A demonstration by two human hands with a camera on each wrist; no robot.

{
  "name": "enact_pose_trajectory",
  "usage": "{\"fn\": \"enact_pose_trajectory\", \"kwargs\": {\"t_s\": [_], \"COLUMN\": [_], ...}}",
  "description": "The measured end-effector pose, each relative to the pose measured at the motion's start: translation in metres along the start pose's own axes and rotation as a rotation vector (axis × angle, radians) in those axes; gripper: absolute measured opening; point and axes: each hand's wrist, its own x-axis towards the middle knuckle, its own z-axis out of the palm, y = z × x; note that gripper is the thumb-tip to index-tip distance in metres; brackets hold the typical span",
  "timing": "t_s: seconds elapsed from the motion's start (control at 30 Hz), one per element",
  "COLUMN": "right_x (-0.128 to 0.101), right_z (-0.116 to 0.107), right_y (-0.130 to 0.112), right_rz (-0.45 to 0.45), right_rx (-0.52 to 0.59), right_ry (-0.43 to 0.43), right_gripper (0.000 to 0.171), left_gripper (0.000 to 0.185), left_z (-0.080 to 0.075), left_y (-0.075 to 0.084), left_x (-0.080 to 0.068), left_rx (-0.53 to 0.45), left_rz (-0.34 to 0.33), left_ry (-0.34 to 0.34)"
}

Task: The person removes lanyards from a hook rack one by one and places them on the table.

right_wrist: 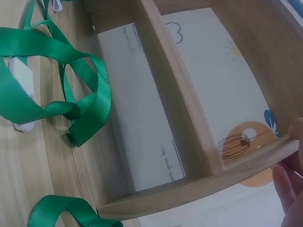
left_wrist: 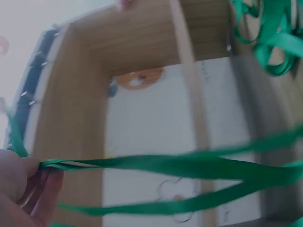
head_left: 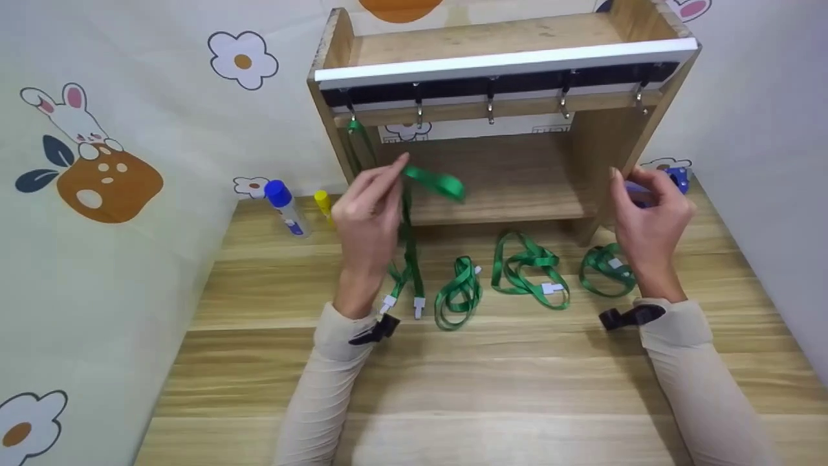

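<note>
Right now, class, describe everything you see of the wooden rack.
The wooden rack looks brown and grained, standing upright on the table. It has side panels, a top shelf and a lower board. Across its front run a white strip and a black band with five metal hooks; a green lanyard hangs from the head view's leftmost one. The right hand pinches a side panel's edge.

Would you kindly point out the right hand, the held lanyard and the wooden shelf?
Right hand [head_left: 653, 217], head view: its middle.
Held lanyard [left_wrist: 180, 165], left wrist view: its strap.
Wooden shelf [head_left: 504, 175], head view: lower board.
</note>
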Motion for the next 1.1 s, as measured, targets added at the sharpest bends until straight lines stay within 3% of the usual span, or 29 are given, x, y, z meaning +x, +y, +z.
{"fn": "enact_pose_trajectory", "kwargs": {"t_s": [0.13, 0.27, 0.4, 0.57, 0.67, 0.83, 0.97, 1.1], "right_x": [0.0, 0.0, 0.0, -0.002, -0.002, -0.003, -0.002, 0.0], "right_z": [0.001, 0.0, -0.001, 0.0, 0.0, 0.0, 0.0, -0.001], "right_y": [0.0, 0.01, 0.018, 0.016, 0.014, 0.013, 0.013, 0.011], "right_rz": [0.004, 0.016, 0.024, 0.043, 0.047, 0.048, 0.038, 0.042], "right_rx": [0.014, -0.003, -0.015, -0.03, -0.036, -0.034, -0.025, -0.03], "right_ry": [0.005, -0.009, -0.021, -0.025, -0.025, -0.024, -0.025, -0.024], "right_gripper": [0.021, 0.024, 0.027, 0.027, 0.026, 0.026, 0.026, 0.026], "left_gripper": [0.023, 0.022, 0.023, 0.023, 0.021, 0.019, 0.02, 0.019], "left_z": [-0.017, -0.031, -0.041, -0.052, -0.061, -0.082, -0.096, -0.095], "left_y": [0.004, 0.002, -0.004, -0.014, -0.021, -0.032, -0.037, -0.039], "left_x": [0.013, 0.018, 0.013, 0.003, -0.001, -0.003, -0.003, -0.009], "left_rx": [-0.039, -0.056, -0.069, -0.164, -0.22, -0.273, -0.246, -0.191], "left_rz": [0.054, 0.085, 0.075, 0.007, -0.066, -0.215, -0.277, -0.301], "left_ry": [0.046, -0.016, -0.207, -0.488, -0.587, -0.698, -0.851, -1.028]}}
